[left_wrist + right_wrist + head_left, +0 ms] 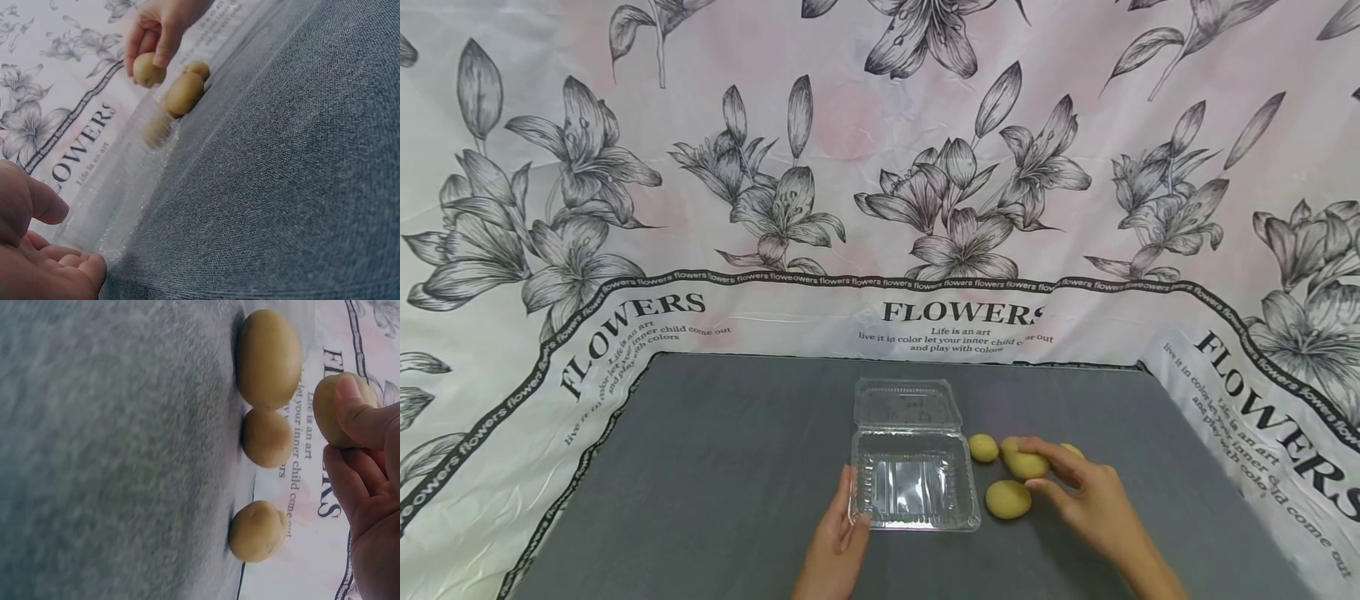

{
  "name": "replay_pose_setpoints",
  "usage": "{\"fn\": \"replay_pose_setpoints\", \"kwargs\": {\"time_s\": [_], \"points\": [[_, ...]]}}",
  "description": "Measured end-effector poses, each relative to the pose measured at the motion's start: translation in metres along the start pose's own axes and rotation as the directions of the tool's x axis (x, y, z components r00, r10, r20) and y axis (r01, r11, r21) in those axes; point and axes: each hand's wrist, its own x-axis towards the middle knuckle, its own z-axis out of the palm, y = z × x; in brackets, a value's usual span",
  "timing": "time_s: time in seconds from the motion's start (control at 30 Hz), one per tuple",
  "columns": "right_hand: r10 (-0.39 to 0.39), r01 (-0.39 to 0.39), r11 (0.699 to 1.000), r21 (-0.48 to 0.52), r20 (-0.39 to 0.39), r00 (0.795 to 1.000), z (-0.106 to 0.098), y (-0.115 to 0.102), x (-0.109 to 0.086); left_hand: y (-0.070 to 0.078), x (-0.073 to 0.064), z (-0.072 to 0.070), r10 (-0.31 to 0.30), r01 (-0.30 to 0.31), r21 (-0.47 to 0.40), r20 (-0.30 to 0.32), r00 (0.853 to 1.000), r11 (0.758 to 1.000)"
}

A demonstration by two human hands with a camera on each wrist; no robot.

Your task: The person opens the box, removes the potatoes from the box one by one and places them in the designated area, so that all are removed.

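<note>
A clear plastic clamshell container [917,527] lies with its lid [907,406] folded back, no contents showing in its tray. My left hand [838,533] grips the tray's left edge, thumb on the rim and fingers at the outer side. Just right of the container, my right hand [1093,500] pinches a small yellow potato [334,412] between thumb and fingers. In the right wrist view that potato is lifted off the table. Beneath and around it lie more potatoes: a larger one [1008,500] in front, one [982,448] near the hinge, and one [1072,451] partly behind the hand.
A dark grey cloth [715,483] covers the table. Behind and at both sides hangs a white and pink curtain [820,317] printed with lilies and lettering, meeting the table at its edges.
</note>
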Motion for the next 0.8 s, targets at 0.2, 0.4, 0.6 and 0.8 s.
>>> {"fn": "replay_pose_setpoints", "kwargs": {"time_s": [0.2,0.4,0.6,0.8], "points": [[-0.016,0.015,1.000,-0.025,-0.027,1.000,-0.005,0.000,-0.006,-0.001,-0.001,0.000,0.028,-0.028,0.006,0.005,1.000,1.000],[-0.006,0.005,0.999,-0.034,-0.036,0.999,-0.008,0.002,-0.009,-0.002,-0.001,-0.001,0.045,-0.045,0.019,0.006,0.999,0.999],[0.011,-0.014,0.998,-0.058,-0.045,0.999,-0.010,0.006,-0.015,0.000,-0.001,-0.001,0.039,-0.039,0.007,0.011,0.999,0.999],[0.008,-0.010,0.999,-0.045,-0.038,0.999,-0.011,0.009,-0.020,0.000,-0.001,-0.001,0.029,-0.029,0.005,0.013,0.999,1.000]]}}
